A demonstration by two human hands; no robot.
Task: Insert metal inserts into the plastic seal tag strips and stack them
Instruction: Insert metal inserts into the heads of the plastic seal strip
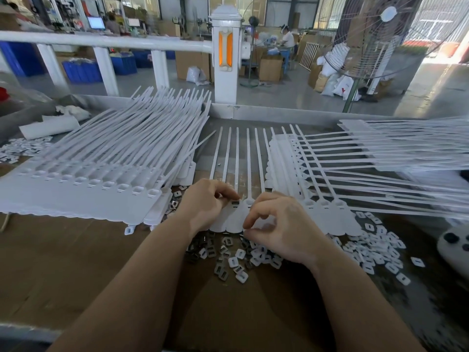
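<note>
Fingers of my left hand [205, 201] press an insert [235, 202] into a socket of the strip [253, 214] lying flat at the table's [76, 262] centre, steady for pushing. My right hand [281, 229] hovers over it, fingers curled, thumb and forefinger nearly meeting; whether they pinch another insert I cannot tell. Loose inserts [228, 260] lie heaped at six o'clock within reach, too many to count. Two piles of strips: one at nine o'clock [83, 189], one at three [380, 153].
</note>
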